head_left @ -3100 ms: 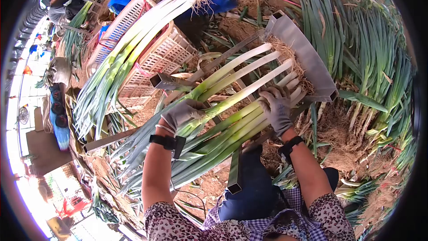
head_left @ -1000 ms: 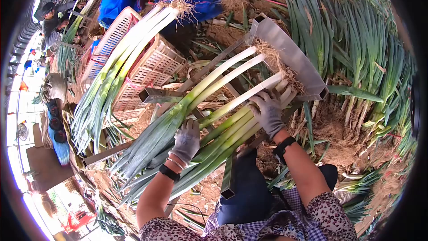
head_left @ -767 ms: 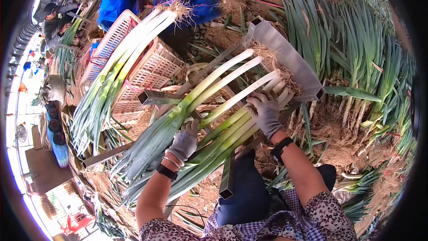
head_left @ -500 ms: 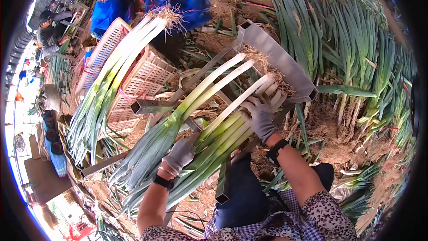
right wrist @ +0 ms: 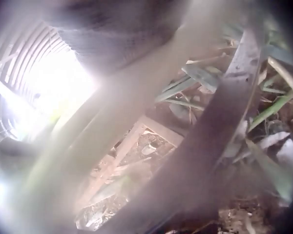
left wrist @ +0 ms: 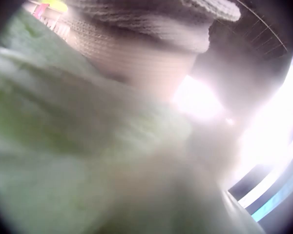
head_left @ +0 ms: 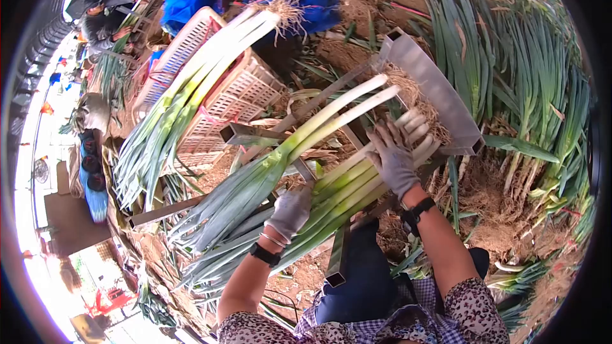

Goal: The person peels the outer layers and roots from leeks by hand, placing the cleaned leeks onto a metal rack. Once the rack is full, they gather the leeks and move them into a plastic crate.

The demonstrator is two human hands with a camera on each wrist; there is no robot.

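Long leek-like green onions with white stalks and rooty ends lie across a metal frame [head_left: 341, 248] in the head view. My gloved left hand [head_left: 292, 210] grips green leaves of the near bunch, its fingertips hidden; blurred leaves [left wrist: 78, 131] fill much of the left wrist view. My gloved right hand [head_left: 396, 160] lies over the white stalks of the near bunch of green onions [head_left: 344, 200], fingers fairly straight and spread. Two more green onions [head_left: 344, 111] lie apart on the far side, roots against the metal end plate [head_left: 440, 89].
Beyond the frame, a pale plastic crate [head_left: 229, 102] carries another bunch of green onions [head_left: 204, 64]. Piles of green onions [head_left: 529, 70] line the right side. Blue netting [head_left: 191, 6] lies at the back, and another person [head_left: 99, 25] is at far left.
The middle green onion, separate before, now lies with the near bunch. My left hand has shifted toward that bunch, and my right hand's fingers have straightened over the stalks.
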